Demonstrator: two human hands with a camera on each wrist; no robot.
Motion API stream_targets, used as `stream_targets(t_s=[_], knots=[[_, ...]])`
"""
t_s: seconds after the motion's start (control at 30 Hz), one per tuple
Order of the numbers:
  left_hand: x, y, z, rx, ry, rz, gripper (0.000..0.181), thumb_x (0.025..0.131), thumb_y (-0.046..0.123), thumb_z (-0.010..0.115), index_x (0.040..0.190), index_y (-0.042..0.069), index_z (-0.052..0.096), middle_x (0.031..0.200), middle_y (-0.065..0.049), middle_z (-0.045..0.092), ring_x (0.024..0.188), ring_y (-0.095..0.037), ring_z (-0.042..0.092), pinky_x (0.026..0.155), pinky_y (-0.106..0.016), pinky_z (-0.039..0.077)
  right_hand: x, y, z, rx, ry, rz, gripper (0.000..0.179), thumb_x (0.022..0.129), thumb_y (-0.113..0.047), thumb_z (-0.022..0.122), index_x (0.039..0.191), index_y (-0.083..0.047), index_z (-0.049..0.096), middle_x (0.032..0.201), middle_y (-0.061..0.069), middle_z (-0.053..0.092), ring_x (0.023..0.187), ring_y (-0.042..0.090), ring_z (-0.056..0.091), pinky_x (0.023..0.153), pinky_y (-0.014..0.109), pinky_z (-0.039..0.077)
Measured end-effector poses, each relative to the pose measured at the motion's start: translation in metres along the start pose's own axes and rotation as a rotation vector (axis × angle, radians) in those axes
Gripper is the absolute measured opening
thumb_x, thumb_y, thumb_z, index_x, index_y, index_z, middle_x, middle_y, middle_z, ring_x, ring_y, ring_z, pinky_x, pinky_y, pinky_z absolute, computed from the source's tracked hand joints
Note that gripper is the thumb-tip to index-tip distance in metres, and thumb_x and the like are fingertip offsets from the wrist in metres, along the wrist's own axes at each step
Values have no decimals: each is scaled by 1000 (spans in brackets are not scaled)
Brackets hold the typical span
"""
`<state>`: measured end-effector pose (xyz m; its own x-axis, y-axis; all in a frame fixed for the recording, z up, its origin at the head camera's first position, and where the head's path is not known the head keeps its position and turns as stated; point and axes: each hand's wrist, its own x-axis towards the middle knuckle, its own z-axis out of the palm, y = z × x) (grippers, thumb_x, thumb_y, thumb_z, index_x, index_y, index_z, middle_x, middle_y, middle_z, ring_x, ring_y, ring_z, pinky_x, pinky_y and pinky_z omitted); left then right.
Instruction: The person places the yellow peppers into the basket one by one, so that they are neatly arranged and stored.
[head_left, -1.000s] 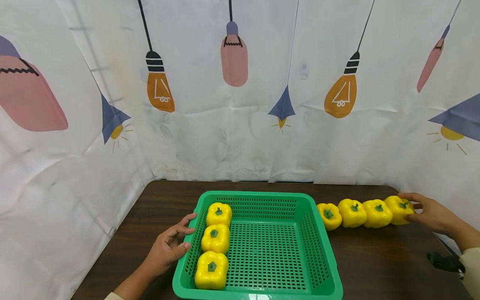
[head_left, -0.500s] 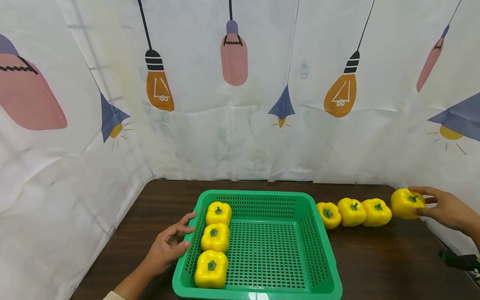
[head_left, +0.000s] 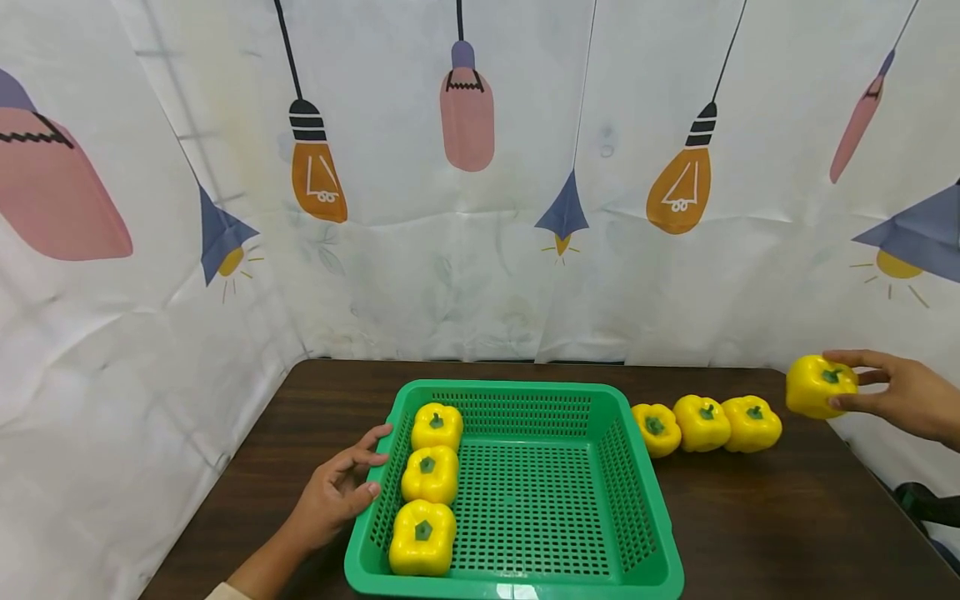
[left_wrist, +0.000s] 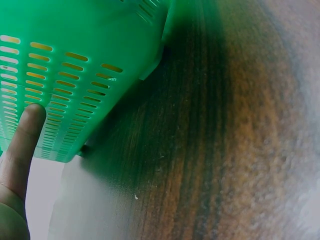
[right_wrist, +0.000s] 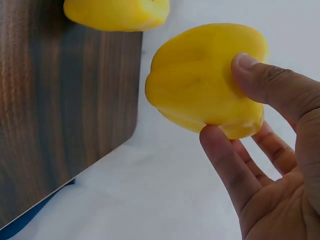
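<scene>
In the head view my right hand [head_left: 903, 392] pinches a yellow bell pepper [head_left: 819, 387] between thumb and fingers, raised above the table's back right corner. The right wrist view shows the thumb [right_wrist: 262, 75] pressed on the side of this pepper [right_wrist: 200, 75], its green stem hidden there. My left hand [head_left: 333, 483] rests its relaxed fingers at the left rim of a green plastic basket [head_left: 652, 500]. One finger [left_wrist: 25, 140] lies straight along the slotted wall [left_wrist: 90, 45] in the left wrist view. Three yellow peppers [head_left: 422, 537] form a column along the basket's left side.
Right of the basket, three more yellow peppers [head_left: 702, 423] stand in a row on the dark wooden table [head_left: 780, 517]. A white cloth [head_left: 450, 283] printed with lamps hangs behind. A dark strap-like thing [head_left: 926, 504] shows near the table's right edge.
My right hand has lifted the rightmost pepper from the end of the row, upward and slightly to the right. My left hand and the basket stay in place.
</scene>
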<state>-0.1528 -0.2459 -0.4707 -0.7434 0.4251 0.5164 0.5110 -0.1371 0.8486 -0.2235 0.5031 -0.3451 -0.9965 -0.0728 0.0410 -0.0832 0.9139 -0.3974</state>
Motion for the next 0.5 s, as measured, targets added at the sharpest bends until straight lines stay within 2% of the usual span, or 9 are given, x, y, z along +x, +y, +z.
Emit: stream_targets(t_s=[0.17, 0.3, 0.5], knots=[[0, 1, 1, 7, 2, -11, 33, 93, -20, 49, 126, -16, 52, 161, -16, 36, 150, -13, 29, 113, -24, 34, 2, -13, -7, -5, -29, -7, 88, 94, -39, 75, 153, 10, 31, 138, 50, 32, 113, 68, 40, 71, 63, 53], [0, 2, 1, 16, 5, -6, 33, 93, -20, 49, 126, -17, 52, 161, -18, 35, 150, -14, 29, 114, -24, 33, 4, -23, -9, -21, -28, -29, 86, 95, -39, 74, 153, 9, 32, 142, 49, 29, 115, 69, 39, 74, 72, 49], [0, 1, 1, -2, 1, -2, 33, 94, -20, 48, 126, -17, 51, 161, -18, 34, 150, -14, 29, 112, -27, 38, 5, -38, -11, -43, -31, -54, 86, 95, -43, 73, 153, 7, 35, 144, 48, 30, 117, 68, 41, 77, 78, 43]])
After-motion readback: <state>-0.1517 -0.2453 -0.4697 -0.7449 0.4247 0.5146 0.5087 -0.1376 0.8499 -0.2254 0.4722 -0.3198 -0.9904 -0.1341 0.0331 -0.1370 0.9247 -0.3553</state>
